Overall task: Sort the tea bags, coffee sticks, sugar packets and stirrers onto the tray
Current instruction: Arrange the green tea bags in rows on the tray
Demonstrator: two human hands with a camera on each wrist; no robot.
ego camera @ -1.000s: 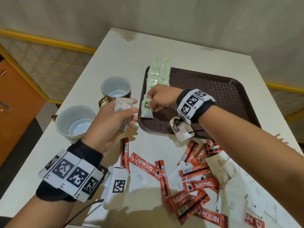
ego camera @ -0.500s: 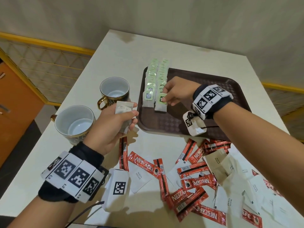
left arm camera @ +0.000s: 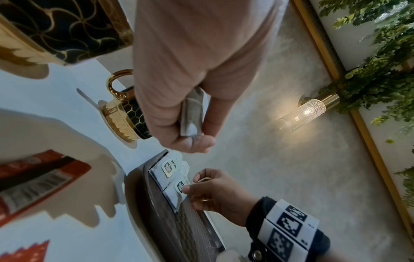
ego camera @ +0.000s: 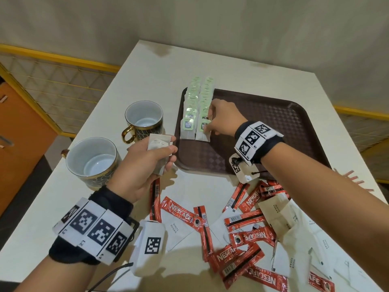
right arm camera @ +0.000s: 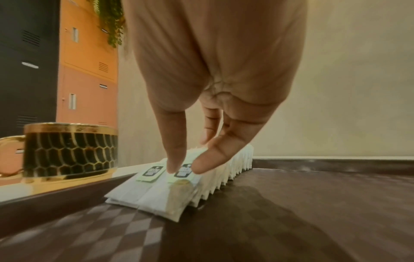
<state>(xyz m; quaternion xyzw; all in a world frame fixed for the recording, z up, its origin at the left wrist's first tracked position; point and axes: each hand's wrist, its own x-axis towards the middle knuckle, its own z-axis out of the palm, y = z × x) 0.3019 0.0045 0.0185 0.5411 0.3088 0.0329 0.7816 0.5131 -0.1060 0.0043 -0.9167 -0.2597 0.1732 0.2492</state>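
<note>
Pale-green-tagged tea bags [ego camera: 196, 114] fill the tray's [ego camera: 273, 123] far-left corner; right hand [ego camera: 223, 120], fingers straight, presses the nearest; left hand [ego camera: 145, 163] pinches another tea bag [ego camera: 158, 144], probably next.

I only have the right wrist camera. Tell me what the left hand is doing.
Observer: The left hand grips a pale tea bag above the table, just off the left edge of the tray.
Operator: Report what is not on the tray yet.
Observer: Red coffee sticks and white sugar packets lie mixed in a heap on the table, on the near side of the tray.
Operator: I see one mug. Check for others.
Observer: There is a second mug, wider and closer to the person than the far mug.
</note>
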